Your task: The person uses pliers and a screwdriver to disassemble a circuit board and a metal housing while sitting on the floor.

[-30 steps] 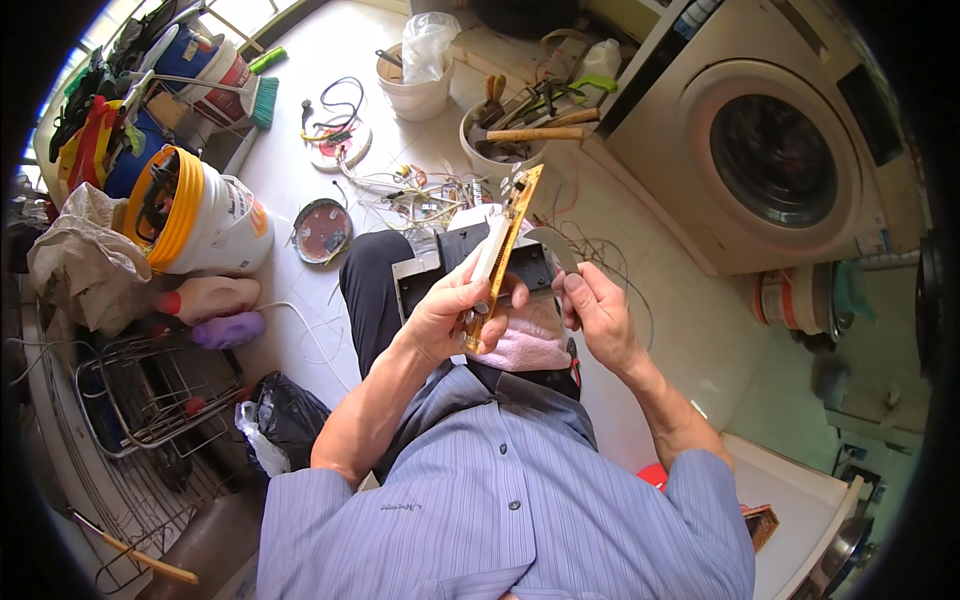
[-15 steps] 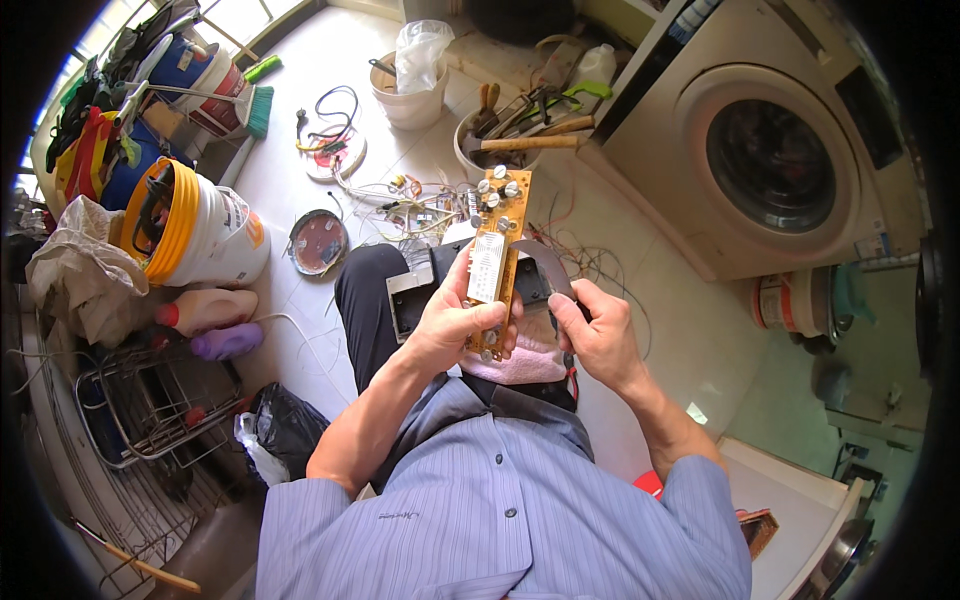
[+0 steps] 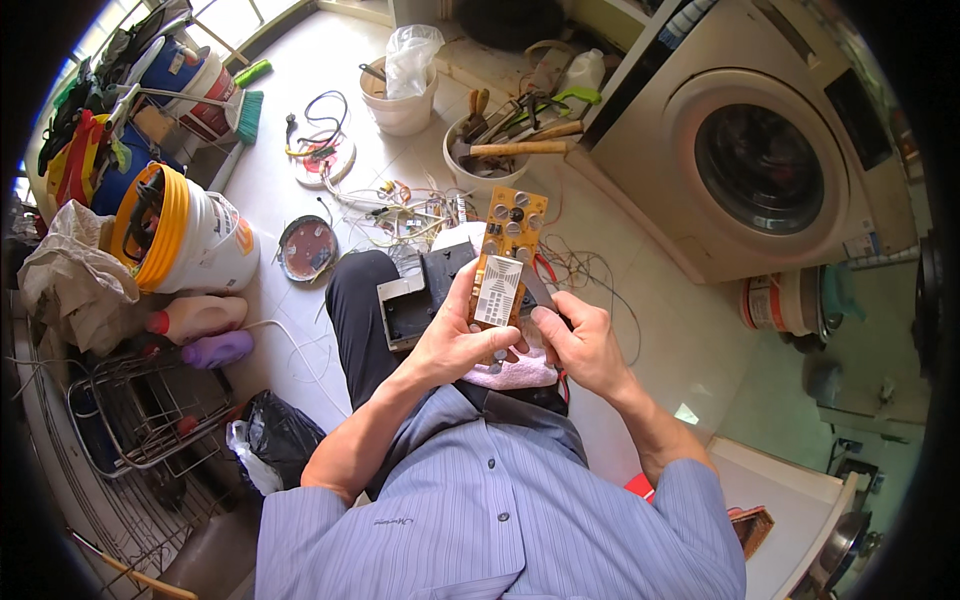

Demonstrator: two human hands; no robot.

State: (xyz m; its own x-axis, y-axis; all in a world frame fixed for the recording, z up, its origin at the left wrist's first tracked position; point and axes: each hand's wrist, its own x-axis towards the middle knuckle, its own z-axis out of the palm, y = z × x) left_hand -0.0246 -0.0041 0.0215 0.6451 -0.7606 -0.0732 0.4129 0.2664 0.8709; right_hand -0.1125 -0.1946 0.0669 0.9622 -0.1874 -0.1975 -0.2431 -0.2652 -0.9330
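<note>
A long orange circuit board (image 3: 508, 248) with round silver knobs at its far end and a pale display panel in the middle faces me. My left hand (image 3: 452, 340) grips its lower left edge, thumb on the panel's side. On the board's lower right edge rests my right hand (image 3: 583, 343), fingers curled, with a thin dark tool partly hidden in it. A pink cloth (image 3: 512, 372) lies on my lap under both hands. A dark box-shaped housing (image 3: 420, 300) rests on my left knee behind the board.
A front-loading washing machine (image 3: 760, 150) stands at the right. Ahead are a white tub of hand tools (image 3: 500, 150), a white bucket with a plastic bag (image 3: 405, 95), loose wires (image 3: 410, 210) and a round lid (image 3: 306, 248). A yellow-rimmed bucket (image 3: 180, 240) and wire rack (image 3: 140, 420) are left.
The board was held edge-on and higher; it has been turned flat so its component face shows and lowered toward my lap. Both hands stayed on it.
</note>
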